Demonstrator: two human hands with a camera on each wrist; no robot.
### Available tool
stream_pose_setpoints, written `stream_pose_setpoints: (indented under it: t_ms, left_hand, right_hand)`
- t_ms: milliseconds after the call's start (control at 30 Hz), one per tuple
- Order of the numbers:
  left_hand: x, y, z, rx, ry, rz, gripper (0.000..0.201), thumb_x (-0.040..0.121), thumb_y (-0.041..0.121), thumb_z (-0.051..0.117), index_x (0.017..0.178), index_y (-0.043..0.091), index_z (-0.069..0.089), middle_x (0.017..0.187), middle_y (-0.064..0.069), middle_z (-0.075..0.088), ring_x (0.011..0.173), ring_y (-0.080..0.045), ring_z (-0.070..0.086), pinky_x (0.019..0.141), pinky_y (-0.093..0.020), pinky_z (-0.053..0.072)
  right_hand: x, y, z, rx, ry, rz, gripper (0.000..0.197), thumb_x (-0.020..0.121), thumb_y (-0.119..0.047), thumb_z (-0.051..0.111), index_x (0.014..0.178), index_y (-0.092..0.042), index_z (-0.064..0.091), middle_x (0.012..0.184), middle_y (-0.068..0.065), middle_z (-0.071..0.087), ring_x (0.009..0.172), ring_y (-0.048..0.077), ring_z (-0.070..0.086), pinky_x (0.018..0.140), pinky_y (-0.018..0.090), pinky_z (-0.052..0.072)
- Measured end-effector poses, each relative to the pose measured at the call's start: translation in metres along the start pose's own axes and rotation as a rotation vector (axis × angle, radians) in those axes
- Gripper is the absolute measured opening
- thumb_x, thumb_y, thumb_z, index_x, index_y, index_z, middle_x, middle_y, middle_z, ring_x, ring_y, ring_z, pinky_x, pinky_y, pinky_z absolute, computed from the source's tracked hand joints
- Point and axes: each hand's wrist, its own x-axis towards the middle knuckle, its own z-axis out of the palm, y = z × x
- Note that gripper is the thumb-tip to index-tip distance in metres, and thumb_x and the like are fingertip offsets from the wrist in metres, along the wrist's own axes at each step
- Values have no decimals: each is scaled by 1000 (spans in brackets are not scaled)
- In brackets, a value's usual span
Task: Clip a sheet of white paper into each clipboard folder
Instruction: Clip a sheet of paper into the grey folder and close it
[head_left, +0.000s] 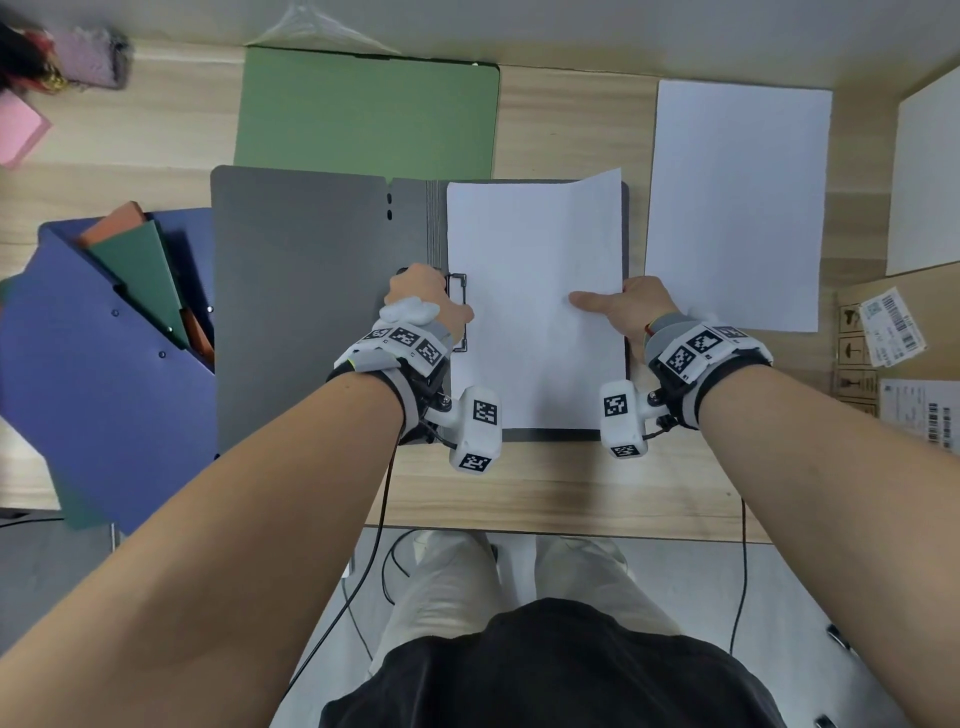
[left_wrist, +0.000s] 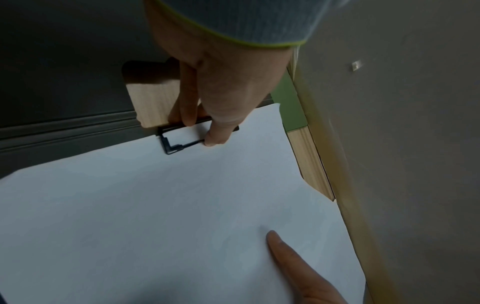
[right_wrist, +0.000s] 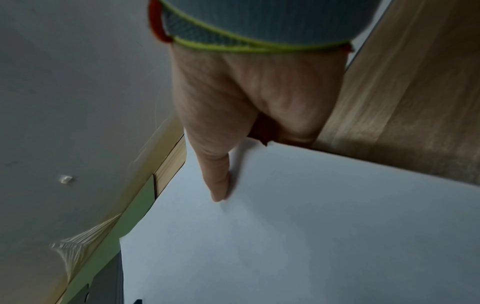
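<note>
A grey clipboard folder (head_left: 311, 312) lies open on the wooden table. A white sheet (head_left: 535, 249) covers its right panel, with the far right corner curled up. The black wire clip (head_left: 460, 283) sits at the sheet's left edge beside the spine. My left hand (head_left: 423, 296) pinches this clip (left_wrist: 179, 144), thumb on the wire frame and fingers (left_wrist: 188, 107) behind it. My right hand (head_left: 623, 306) pinches the sheet's right edge. Its thumb (right_wrist: 218, 185) lies on top of the sheet (right_wrist: 311, 236) and the other fingers are hidden beneath.
A stack of white paper (head_left: 737, 208) lies right of the folder, and a green folder (head_left: 369, 114) lies closed behind it. Blue, green and orange folders (head_left: 104, 364) pile up at the left. A cardboard box (head_left: 893, 332) and a white board (head_left: 930, 176) stand far right.
</note>
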Motion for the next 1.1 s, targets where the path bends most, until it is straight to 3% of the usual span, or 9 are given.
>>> stream_pose_setpoints:
  t_ms: [67, 167, 267, 367, 567, 667, 733, 967, 1100]
  left_hand:
    - [0, 2, 0, 14, 3, -12, 44, 79, 28, 73, 63, 27, 32, 86, 3, 58, 70, -17, 58, 60, -21, 43]
    - [-1, 3, 0, 25, 3, -26, 44, 79, 27, 72, 63, 26, 31, 87, 4, 56, 71, -17, 58, 68, -24, 46]
    - [-2, 4, -1, 27, -3, -25, 43, 79, 27, 73, 63, 26, 33, 87, 3, 57, 71, -19, 62, 74, -26, 54]
    - [-4, 4, -1, 40, -5, -30, 41, 79, 27, 72, 64, 26, 34, 87, 4, 57, 70, -18, 61, 74, -25, 52]
    - [-13, 3, -8, 71, 0, -3, 38, 81, 30, 72, 66, 26, 37, 71, 6, 49, 71, -19, 56, 62, -25, 43]
    - [-13, 0, -14, 135, -63, 52, 22, 84, 40, 69, 89, 24, 55, 77, 6, 53, 78, -19, 54, 69, -28, 43]
    - [-13, -6, -26, 118, -75, 67, 44, 82, 49, 72, 114, 21, 59, 95, 1, 61, 82, -20, 55, 72, -30, 45]
    - [-8, -65, -73, 81, 364, -94, 85, 63, 53, 83, 128, 16, 42, 134, -14, 40, 124, -33, 39, 94, -44, 41]
    - [3, -117, -105, 111, 355, -282, 107, 61, 55, 86, 141, 14, 28, 138, -19, 42, 126, -36, 41, 101, -48, 39]
  right_hand:
    - [5, 0, -2, -49, 17, 11, 50, 71, -41, 85, 96, -5, 62, 92, -2, 57, 90, 19, 61, 85, 33, 53]
    - [2, 0, -11, -197, 72, 32, 51, 74, -47, 80, 61, -16, 43, 66, -2, 43, 60, 14, 46, 56, 23, 39]
    - [1, 7, -22, -310, 110, 32, 48, 77, -47, 77, 55, -13, 51, 60, 3, 56, 61, 19, 52, 70, 31, 51]
    - [-2, 9, -29, -389, 127, 34, 36, 77, -44, 75, 74, -8, 71, 71, 4, 70, 66, 19, 60, 70, 29, 55]
    - [-12, -2, -25, -495, 162, -40, 33, 79, -33, 71, 59, -19, 49, 69, 0, 59, 71, 21, 55, 55, 22, 40]
    - [-21, -20, -15, -368, 130, -132, 19, 81, -26, 69, 69, -19, 57, 81, 5, 72, 71, 20, 66, 71, 33, 58]
    - [-27, -37, -6, -324, 80, -217, 9, 84, -26, 67, 83, -17, 66, 90, 4, 74, 80, 20, 71, 82, 39, 59]
    - [-46, -82, 48, -634, -117, -309, 43, 91, -37, 60, 132, -24, 61, 136, 0, 58, 122, 24, 55, 97, 30, 44]
    - [-54, -83, 78, -941, -185, -240, 47, 96, -32, 52, 139, -14, 54, 143, 7, 52, 127, 31, 51, 98, 34, 44]
